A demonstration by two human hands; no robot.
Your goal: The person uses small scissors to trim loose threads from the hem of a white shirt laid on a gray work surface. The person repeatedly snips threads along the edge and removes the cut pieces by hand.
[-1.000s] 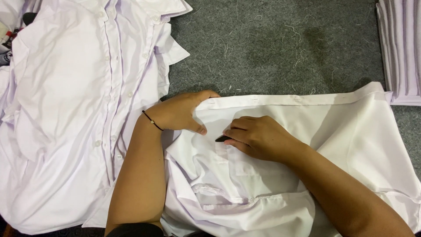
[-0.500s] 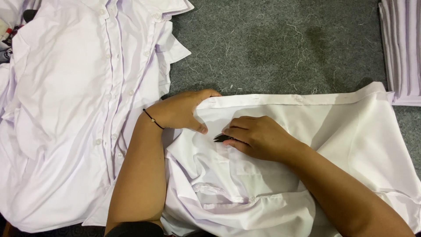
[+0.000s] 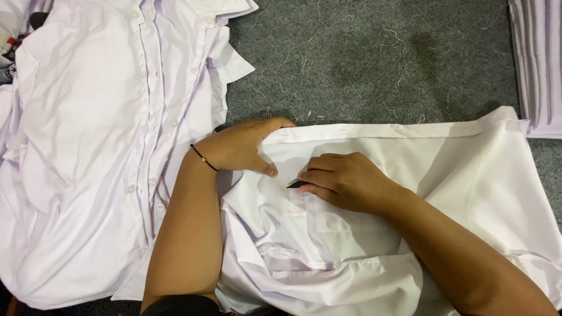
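**Both hands on a white shirt, small dark tool at the fabric**

Nearest the camera: the white shirt (image 3: pixel 374 246) lies spread across the grey felt-like surface (image 3: pixel 374 58), crumpled at its near end, flatter toward its far edge. Both forearms reach over it from below.

Right hand (image 3: pixel 345 181): fingers closed around a small dark tool (image 3: pixel 294 184), probably a thread snip; only its pointed tip shows. The tip rests on the cloth, aimed left toward the other hand. Grip is low and tight, which looks suited to fine work at one spot.

Left hand (image 3: pixel 243 146): fingers curled over the shirt's banded far edge (image 3: pixel 386 130), thumb pressed down on the cloth just beside the tool tip. Judged purpose: holding the fabric taut and still. A thin black bracelet (image 3: pixel 204 158) sits on the wrist.

Left of the arms: a pile of buttoned white shirts (image 3: pixel 105 146), well apart from the tool. Far right: a folded stack (image 3: pixel 538 64). Loose threads litter the surface beyond. Nothing blocks either hand.
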